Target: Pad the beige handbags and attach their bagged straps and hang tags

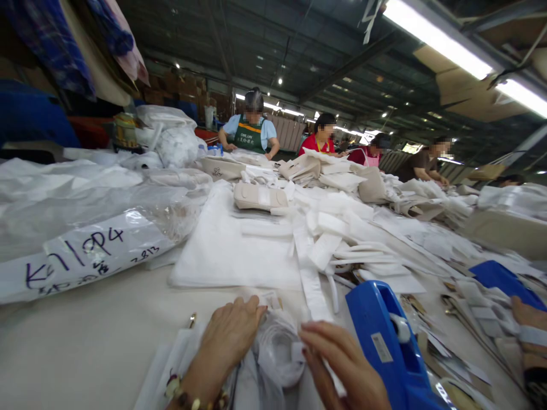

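Note:
A coil of white strap (280, 350) lies in front of me, wrapped in clear plastic. My left hand (233, 330) is bent over its upper left side, fingers together and pressed onto the wrapping; the fingertips are partly hidden. At the coil's right edge is my right hand (342, 364), slightly blurred, with index finger and thumb apart. A pale strip shows beside the right fingers, but I cannot make out what it is. More white wrapped pieces (158, 364) lie under and left of my left wrist. Close to my right hand stands a blue tape dispenser (380, 336).
A large plastic bag with handwriting (98, 250) lies at left. White sheets (239, 256), loose straps (367, 256) and a beige case (260, 196) are piled ahead. Another blue dispenser (508, 282) and a co-worker's hand (530, 319) are at right. Several people work across the table.

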Action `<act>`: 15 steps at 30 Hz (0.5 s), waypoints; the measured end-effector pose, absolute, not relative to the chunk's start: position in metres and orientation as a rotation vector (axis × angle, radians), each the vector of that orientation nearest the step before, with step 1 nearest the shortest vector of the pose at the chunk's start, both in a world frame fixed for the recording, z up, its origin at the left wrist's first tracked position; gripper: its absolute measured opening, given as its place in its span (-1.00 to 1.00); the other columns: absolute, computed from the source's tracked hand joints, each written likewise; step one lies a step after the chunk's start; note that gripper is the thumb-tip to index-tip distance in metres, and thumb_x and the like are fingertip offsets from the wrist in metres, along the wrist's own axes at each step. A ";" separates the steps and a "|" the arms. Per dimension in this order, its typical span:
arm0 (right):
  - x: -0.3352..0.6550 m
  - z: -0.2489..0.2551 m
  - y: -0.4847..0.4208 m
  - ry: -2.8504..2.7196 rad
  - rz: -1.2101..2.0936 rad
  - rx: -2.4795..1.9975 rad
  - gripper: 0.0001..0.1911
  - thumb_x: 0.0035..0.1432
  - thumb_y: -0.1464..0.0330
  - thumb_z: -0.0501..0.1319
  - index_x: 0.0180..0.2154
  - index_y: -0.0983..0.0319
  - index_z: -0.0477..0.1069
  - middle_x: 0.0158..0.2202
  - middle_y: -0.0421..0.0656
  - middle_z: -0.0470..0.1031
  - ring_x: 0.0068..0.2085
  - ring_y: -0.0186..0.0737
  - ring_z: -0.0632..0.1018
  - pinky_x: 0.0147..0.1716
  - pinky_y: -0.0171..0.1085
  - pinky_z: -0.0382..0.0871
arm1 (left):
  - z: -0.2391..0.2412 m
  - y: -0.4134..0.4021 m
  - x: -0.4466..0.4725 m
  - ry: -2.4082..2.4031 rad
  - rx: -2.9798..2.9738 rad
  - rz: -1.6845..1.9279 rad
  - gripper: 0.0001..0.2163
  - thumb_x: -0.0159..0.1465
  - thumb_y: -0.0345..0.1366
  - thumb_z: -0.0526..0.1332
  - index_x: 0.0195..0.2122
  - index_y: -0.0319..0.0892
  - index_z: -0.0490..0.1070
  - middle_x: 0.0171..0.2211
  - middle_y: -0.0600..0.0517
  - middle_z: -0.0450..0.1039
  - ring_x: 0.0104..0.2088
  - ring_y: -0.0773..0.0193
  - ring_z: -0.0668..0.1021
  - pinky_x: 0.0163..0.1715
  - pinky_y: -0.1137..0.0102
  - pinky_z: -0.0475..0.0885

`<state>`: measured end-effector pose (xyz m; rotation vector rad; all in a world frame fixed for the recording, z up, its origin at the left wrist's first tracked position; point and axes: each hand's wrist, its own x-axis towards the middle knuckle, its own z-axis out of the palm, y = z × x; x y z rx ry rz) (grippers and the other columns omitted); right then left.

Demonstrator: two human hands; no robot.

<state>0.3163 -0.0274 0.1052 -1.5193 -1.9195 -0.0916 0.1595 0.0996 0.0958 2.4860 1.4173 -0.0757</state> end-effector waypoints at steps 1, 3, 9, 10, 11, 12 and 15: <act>0.329 0.109 -0.013 -1.808 0.002 -1.535 -0.74 0.19 0.34 0.14 -0.08 0.14 0.47 -0.13 -0.04 0.54 -0.09 -0.15 0.55 -0.10 -0.22 0.47 | 0.096 0.099 0.159 1.407 2.472 -0.055 -0.70 0.37 -0.22 -0.15 -0.16 -0.16 0.35 -0.30 -0.11 0.49 -0.21 0.03 0.58 -0.26 0.18 0.43; 0.349 0.110 0.015 -1.537 0.305 -1.563 -0.72 0.21 0.21 0.13 -0.18 0.21 0.51 -0.18 -0.02 0.55 -0.13 -0.13 0.56 -0.11 -0.18 0.45 | 0.098 0.100 0.157 1.389 2.418 0.000 -0.70 0.36 -0.16 -0.13 -0.17 -0.16 0.33 -0.29 -0.11 0.50 -0.21 0.04 0.58 -0.25 0.20 0.42; 0.357 0.080 0.067 -0.908 1.384 -1.191 -0.38 0.05 -0.08 0.17 -0.13 0.32 0.48 -0.17 0.04 0.56 -0.09 -0.09 0.54 0.02 -0.07 0.28 | 0.108 0.102 0.153 1.374 2.306 0.054 -0.76 0.30 -0.15 -0.04 -0.16 -0.15 0.28 -0.26 -0.11 0.53 -0.17 0.02 0.57 -0.24 0.25 0.38; 0.354 0.074 0.070 -0.882 1.500 -1.146 -0.35 0.02 -0.10 0.18 -0.14 0.34 0.48 -0.18 0.04 0.56 -0.10 -0.10 0.54 0.03 -0.08 0.27 | 0.107 0.102 0.152 1.379 2.308 0.074 -0.77 0.30 -0.17 -0.04 -0.15 -0.15 0.27 -0.25 -0.11 0.53 -0.17 0.02 0.56 -0.24 0.25 0.37; 0.350 0.069 0.072 -0.873 1.593 -1.128 -0.31 -0.01 -0.12 0.18 -0.15 0.36 0.49 -0.20 0.05 0.56 -0.11 -0.10 0.54 0.02 -0.10 0.27 | 0.106 0.101 0.151 1.383 2.307 0.097 -0.77 0.29 -0.18 -0.04 -0.14 -0.15 0.27 -0.25 -0.10 0.53 -0.16 0.02 0.56 -0.24 0.26 0.37; 0.346 0.065 0.074 -0.887 1.661 -1.135 -0.27 -0.03 -0.15 0.16 -0.15 0.38 0.49 -0.21 0.05 0.55 -0.13 -0.11 0.54 0.00 -0.12 0.28 | 0.104 0.101 0.150 1.386 2.301 0.126 -0.77 0.29 -0.19 -0.05 -0.13 -0.14 0.27 -0.27 -0.09 0.53 -0.17 0.03 0.56 -0.24 0.28 0.36; 0.338 0.057 0.074 -1.158 1.639 -1.305 -0.15 -0.03 -0.23 0.02 -0.18 0.43 0.51 -0.34 0.00 0.52 -0.33 -0.20 0.52 -0.18 -0.18 0.38 | 0.091 0.103 0.145 1.399 2.260 0.244 -0.76 0.27 -0.17 -0.06 -0.15 -0.08 0.29 -0.35 -0.03 0.53 -0.24 0.09 0.58 -0.28 0.35 0.36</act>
